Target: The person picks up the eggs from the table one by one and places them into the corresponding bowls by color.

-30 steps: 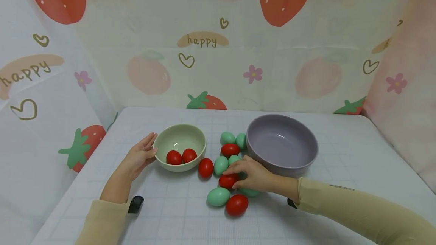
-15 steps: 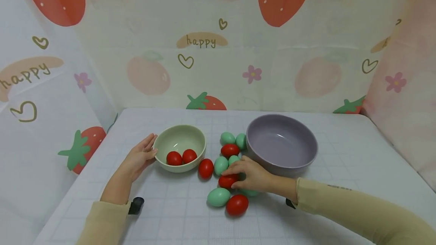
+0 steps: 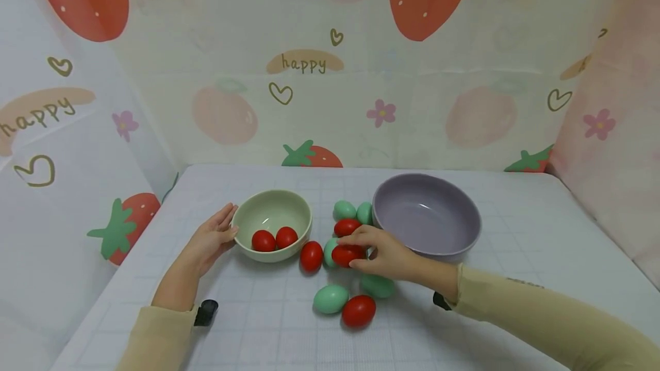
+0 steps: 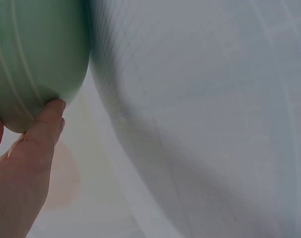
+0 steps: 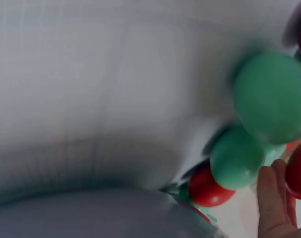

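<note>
In the head view my left hand (image 3: 210, 240) rests against the left side of a pale green bowl (image 3: 273, 210), which has two red eggs (image 3: 263, 241) in it. In the left wrist view, a digit presses on the green bowl's outer wall (image 4: 41, 54). My right hand (image 3: 387, 253) pinches a red egg (image 3: 346, 256) between thumb and fingers, over a green egg (image 3: 328, 252) that it partly hides. The right wrist view has the pinched red egg (image 5: 300, 173) at its right edge, beside the fingers (image 5: 270, 198).
A wide purple bowl (image 3: 425, 216) stands right of the eggs. Around my right hand lie more red eggs (image 3: 311, 256) and green eggs (image 3: 331, 299) on the white checked tablecloth (image 3: 258, 325). A strawberry-patterned curtain (image 3: 330, 113) closes off the back.
My right hand has moved away from me with the red egg, leaving its place among the eggs nearer me. The left hand and both bowls have not moved.
</note>
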Tool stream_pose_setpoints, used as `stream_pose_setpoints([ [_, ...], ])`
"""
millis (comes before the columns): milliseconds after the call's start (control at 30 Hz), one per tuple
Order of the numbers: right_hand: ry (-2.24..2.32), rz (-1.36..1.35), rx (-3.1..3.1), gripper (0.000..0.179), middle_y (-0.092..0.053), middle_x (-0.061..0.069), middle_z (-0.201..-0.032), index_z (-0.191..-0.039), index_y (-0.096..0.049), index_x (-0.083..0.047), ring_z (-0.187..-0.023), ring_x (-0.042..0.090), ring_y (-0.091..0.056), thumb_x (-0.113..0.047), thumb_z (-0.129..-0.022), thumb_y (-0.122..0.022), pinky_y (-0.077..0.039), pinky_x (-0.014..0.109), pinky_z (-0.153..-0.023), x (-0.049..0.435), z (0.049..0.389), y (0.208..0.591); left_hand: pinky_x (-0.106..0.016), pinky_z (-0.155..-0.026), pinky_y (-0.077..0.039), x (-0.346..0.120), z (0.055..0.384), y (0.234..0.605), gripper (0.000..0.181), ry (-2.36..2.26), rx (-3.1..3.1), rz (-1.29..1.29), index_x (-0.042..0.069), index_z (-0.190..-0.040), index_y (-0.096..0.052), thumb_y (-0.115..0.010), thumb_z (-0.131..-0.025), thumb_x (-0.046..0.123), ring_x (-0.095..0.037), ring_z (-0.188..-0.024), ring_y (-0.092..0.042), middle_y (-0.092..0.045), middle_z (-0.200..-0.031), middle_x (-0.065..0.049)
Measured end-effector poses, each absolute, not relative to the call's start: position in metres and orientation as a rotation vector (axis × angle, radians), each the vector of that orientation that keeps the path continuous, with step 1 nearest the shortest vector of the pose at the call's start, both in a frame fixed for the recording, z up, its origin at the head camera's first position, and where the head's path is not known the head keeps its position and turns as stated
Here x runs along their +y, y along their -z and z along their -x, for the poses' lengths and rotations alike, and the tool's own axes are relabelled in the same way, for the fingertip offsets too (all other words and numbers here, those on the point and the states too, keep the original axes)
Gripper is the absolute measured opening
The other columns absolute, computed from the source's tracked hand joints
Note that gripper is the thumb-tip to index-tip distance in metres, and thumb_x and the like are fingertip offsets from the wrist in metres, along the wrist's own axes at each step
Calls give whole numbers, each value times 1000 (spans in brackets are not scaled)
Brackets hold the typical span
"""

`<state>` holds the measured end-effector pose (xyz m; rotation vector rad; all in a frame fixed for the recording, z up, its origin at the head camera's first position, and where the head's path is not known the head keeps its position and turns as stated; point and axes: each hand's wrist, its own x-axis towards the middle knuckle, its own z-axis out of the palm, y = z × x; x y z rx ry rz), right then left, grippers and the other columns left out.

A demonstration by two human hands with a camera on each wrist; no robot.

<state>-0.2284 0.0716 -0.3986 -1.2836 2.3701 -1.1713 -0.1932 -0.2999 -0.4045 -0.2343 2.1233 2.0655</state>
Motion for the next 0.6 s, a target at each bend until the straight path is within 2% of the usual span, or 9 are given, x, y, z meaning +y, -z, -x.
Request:
stream_pose_setpoints([
  [233, 1295, 1360, 2334, 31, -58, 16, -111, -122, -70, 0, -104, 27, -54, 1, -91, -68, -56, 27, -74, 72, 228, 389, -48, -121, -20, -299, 194, 405, 71, -2074, 2115, 264, 9, -161, 3, -40, -105, -2, -28, -154, -2, 3, -168, -8],
  [333, 1328, 1283, 2296, 31, -57, 17, -116, -123, -69, 0, -107, 27, -53, -1, -93, -66, -56, 26, -76, 72, 228, 384, -49, -121, -20, -299, 195, 406, 71, -2072, 2116, 264, 9, -161, 3, -40, -105, -2, -29, -154, -1, 3, -168, -8],
  [433, 1372, 1146, 2225, 32, -56, 18, -120, -127, -66, 1, -100, 25, -56, -3, -96, -63, -56, 25, -75, 71, 230, 379, -49, -121, -20, -300, 195, 406, 71, -2075, 2112, 251, 9, -161, 3, -40, -105, -2, -29, -154, -1, 3, -168, -8],
  [533, 1416, 1049, 2171, 35, -57, 19, -119, -132, -62, 1, -86, 27, -60, -3, -98, -59, -54, 24, -72, 69, 233, 375, -48, -121, -20, -300, 196, 406, 71, -2080, 2103, 244, 8, -161, 3, -39, -105, -2, -28, -154, -1, 4, -168, -7],
  [600, 1439, 1001, 2155, 36, -59, 18, -119, -134, -60, 1, -87, 27, -60, -5, -99, -56, -54, 27, -75, 68, 234, 372, -48, -121, -20, -299, 196, 406, 70, -2082, 2097, 246, 8, -161, 3, -39, -105, -3, -28, -154, -1, 3, -168, -7],
])
